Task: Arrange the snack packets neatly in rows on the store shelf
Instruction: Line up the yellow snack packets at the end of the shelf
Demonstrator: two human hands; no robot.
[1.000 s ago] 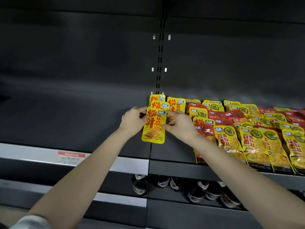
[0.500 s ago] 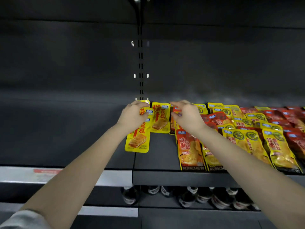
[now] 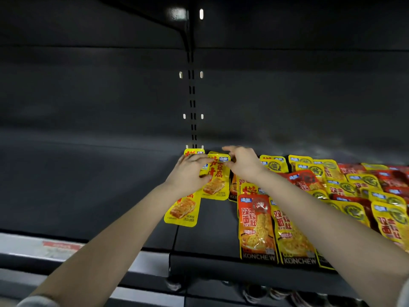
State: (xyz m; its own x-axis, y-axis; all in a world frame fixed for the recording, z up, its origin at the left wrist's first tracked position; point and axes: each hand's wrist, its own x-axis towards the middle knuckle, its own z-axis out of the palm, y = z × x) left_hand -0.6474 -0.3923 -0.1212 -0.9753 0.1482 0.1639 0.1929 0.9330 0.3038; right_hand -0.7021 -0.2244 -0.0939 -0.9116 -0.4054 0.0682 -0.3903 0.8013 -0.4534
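We saw both hands at the middle of the frame, over the back part of the dark shelf [image 3: 210, 240]. The left hand [image 3: 190, 171] lay on the upper part of a yellow tofu packet [image 3: 183, 209], which reached down toward the lower middle of the frame. Its fingers were laid across the packet top and the thumb was on the packet face, but the blur did not let us tell if it pinched or only pressed. The right hand [image 3: 243, 167] had its fingers stretched and apart, and its thumb touched the upper right corner of a second yellow packet [image 3: 218, 182], just right of the first and partly over it. A third yellow packet [image 3: 194, 151] showed behind the left hand, at the back wall. To the right lay a red packet [image 3: 254, 224] and many overlapping packets [image 3: 354, 185], yellow and red, up to the right edge. A pale price rail [image 3: 66, 247] ran across the lower left.
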